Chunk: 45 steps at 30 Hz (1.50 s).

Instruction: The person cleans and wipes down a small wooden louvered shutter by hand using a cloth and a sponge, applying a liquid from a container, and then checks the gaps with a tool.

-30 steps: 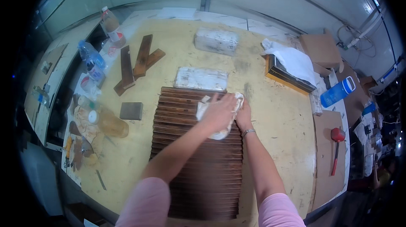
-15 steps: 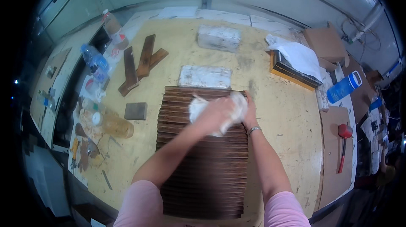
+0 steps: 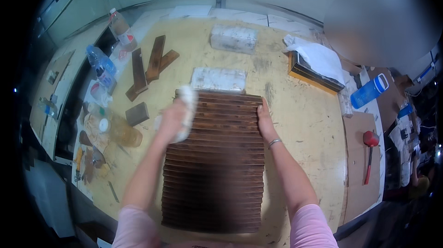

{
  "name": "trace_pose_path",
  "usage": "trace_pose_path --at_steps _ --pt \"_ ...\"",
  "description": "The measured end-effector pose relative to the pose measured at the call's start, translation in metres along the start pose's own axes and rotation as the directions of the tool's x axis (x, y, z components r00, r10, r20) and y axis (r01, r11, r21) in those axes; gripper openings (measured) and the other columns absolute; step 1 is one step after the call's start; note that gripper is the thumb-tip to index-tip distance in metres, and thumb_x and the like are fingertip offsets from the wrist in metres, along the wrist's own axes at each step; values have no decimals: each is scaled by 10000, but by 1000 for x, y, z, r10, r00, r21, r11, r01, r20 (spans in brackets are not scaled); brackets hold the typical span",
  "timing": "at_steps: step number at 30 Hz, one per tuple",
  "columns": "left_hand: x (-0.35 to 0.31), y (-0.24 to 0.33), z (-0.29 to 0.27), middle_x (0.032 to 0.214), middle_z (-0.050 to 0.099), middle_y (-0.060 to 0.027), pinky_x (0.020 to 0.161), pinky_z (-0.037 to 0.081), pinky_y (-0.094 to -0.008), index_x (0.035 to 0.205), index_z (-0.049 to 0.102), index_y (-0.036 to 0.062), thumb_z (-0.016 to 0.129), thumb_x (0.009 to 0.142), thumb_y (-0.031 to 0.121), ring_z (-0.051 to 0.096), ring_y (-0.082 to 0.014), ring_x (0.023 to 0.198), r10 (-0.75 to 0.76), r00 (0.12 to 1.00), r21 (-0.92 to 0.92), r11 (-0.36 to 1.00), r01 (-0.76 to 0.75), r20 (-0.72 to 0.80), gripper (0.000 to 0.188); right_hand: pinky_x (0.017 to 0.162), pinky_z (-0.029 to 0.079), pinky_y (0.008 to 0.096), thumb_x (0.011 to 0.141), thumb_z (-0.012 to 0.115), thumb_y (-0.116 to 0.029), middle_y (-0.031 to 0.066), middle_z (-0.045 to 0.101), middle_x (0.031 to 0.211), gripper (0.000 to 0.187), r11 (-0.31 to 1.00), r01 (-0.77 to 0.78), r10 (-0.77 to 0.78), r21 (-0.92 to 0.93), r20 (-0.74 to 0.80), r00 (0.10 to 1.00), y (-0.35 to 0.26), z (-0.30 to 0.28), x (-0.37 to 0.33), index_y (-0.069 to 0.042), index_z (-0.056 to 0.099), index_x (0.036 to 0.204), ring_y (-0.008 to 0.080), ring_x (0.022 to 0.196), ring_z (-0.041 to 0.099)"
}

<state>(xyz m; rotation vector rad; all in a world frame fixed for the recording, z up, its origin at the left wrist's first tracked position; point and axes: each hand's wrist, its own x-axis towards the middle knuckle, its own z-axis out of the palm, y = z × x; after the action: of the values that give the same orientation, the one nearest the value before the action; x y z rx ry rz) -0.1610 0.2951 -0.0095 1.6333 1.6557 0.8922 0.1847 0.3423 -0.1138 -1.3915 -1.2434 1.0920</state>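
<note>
A dark brown slatted wooden panel (image 3: pixel 221 128) lies in front of me, its ridges running left to right. My left hand (image 3: pixel 171 119), smeared by motion, is closed on a white cloth (image 3: pixel 188 109) at the panel's upper left edge. Against the upper right edge, my right hand (image 3: pixel 266 121) grips the panel's side, its thumb near the corner. Just beyond the far edge lies a white-wrapped block (image 3: pixel 218 79), with a second wrapped block (image 3: pixel 234 39) behind it.
Left of the panel are a small grey-brown block (image 3: pixel 137 114), a bottle of yellowish liquid (image 3: pixel 122 132) and dark wood strips (image 3: pixel 139 70). On the right are a cloth-covered box (image 3: pixel 316 72), a blue bottle (image 3: pixel 367 92) and a red mallet (image 3: pixel 370 144). A blurred patch covers the upper right.
My left hand has swept the cloth leftward from the panel's upper right to its upper left edge. The small grey-brown block has turned. My right hand stays at the right edge.
</note>
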Motion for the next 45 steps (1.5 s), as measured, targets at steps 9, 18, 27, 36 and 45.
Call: trace_pose_path --at_steps 9,18,27,36,45 --pt "17 45 150 1384 554 -252 1163 342 -468 1299 578 -55 578 883 53 476 -381 1356 660 689 232 650 -724 299 430 1108 399 371 1062 396 -146 240 537 1410 465 987 68 -75 -144 -42 996 -1 6 1 35 356 1488 312 1318 517" --pt "-2 -16 86 1392 577 -219 1180 335 -479 1307 603 -51 528 846 -73 512 -352 1340 499 866 368 801 -473 27 468 1133 361 367 1081 378 -172 252 525 1426 492 988 9 -13 -155 -24 1000 -33 24 -8 24 312 1528 327 1334 496" --pt "2 -46 18 1342 618 -226 1132 416 -428 1336 612 12 500 972 55 572 -376 1269 410 912 325 863 -387 -1 383 1154 334 349 1088 388 -198 226 491 1476 498 982 26 -36 -189 -51 998 -33 15 -11 34 328 1524 295 1372 459" --pt "59 -24 48 1187 657 -220 997 474 -425 1083 665 -47 599 764 -89 622 -363 1126 446 895 613 715 -335 -31 328 1118 377 408 1070 361 -163 264 533 1406 458 986 61 -68 -155 -37 997 -31 20 -7 26 351 1486 379 1319 507" --pt "91 54 181 1126 725 -150 944 526 -430 1061 745 34 625 802 0 655 -375 1027 749 646 69 644 -762 148 288 1097 395 427 1071 375 -194 281 551 1373 440 977 162 -169 -137 -46 985 -7 12 -3 35 413 1444 400 1285 532"
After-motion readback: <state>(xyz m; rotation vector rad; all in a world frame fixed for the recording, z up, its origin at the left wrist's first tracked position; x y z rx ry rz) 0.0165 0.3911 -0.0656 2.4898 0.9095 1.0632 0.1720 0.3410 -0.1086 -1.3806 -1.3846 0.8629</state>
